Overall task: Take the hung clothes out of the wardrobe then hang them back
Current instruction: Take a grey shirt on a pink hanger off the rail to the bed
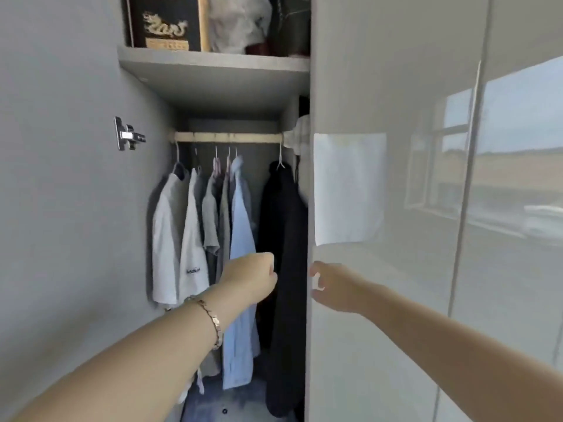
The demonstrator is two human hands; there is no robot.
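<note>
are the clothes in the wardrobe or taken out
In: shirts and a dark coat hang from the rail inside.

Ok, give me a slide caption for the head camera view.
Left hand reaches toward the dark coat on the rail; right hand at the door edge.

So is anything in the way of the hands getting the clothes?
Nothing visible blocks the left hand, right in front of the blue shirt and dark coat. The glossy door, whose edge the right hand grips, hides the right end of the rail.
</note>
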